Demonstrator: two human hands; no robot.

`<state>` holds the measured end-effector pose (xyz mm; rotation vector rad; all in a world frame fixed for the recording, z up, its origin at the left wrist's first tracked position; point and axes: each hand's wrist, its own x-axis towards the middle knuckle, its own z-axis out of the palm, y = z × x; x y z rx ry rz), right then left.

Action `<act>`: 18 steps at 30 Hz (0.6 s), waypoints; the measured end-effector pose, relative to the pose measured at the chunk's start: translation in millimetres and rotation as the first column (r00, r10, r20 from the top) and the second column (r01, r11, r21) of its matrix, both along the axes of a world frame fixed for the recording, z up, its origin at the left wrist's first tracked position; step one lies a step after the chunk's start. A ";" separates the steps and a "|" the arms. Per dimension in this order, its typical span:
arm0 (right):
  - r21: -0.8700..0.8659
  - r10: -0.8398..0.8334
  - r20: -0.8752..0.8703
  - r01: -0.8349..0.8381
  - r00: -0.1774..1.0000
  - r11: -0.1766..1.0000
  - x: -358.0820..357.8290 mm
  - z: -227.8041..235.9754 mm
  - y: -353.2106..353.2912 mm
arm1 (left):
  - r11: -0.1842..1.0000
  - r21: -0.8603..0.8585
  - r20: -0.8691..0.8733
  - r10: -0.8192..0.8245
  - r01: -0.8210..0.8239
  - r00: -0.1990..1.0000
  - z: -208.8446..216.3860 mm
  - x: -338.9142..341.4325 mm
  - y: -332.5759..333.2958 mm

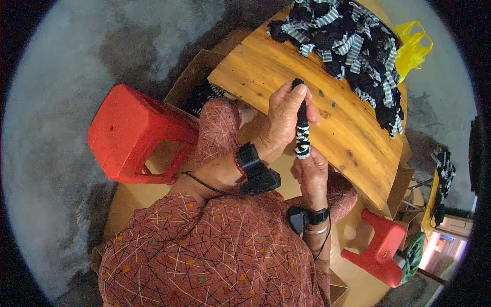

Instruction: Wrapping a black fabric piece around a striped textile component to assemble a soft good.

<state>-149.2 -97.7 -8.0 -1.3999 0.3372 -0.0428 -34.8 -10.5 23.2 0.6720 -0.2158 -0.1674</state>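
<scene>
Two hands work one fabric roll (302, 125) over the near edge of the table (286, 71), my landmark here.

Risks, as I judge them: the roll is only pinched at its two ends, so it could slip out and drop off the near table edge onto the floor (61, 102). The zigzag wrap near its lower end could loosen if the lower grip eases. The pile (353, 41) sits close to the far table edge and could slide off if bumped.

Materials, big to small:
- Floor: grey, mottled concrete, all around the table.
- Table: curved wooden top, orange-brown, glossy planks with dark knots.
- Pile: soft black and black-and-white striped fabric pieces, heaped on the far side of the table.
- Stool (133, 133): red plastic, boxy, left of the table. A second red stool (381, 248) stands at the table's near right.
- Bag (413, 46): yellow, thin crinkled plastic, just past the table's far right edge.
- Roll: slim, upright, black cloth with white crisscross banding, at the table's near edge.
- Left hand (281, 120): fingers closed around the roll's upper part.
- Right hand (309, 171): fingers closed on the roll's lower end.
</scene>
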 end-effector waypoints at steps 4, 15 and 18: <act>0.373 0.178 0.099 -0.202 0.979 0.906 3.9 -2.2 7.9 | 0.990 0.142 0.085 -0.023 0.010 0.996 12.9 -6.3 11.2; 0.063 0.152 0.018 -0.153 0.988 0.986 10.4 5.0 9.2 | 0.988 -0.068 -0.046 0.136 -0.138 0.990 5.4 9.5 14.5; 0.056 0.081 0.024 -0.082 0.996 0.995 8.7 5.5 14.4 | 0.987 -0.048 -0.079 0.149 -0.153 0.986 10.0 2.9 9.3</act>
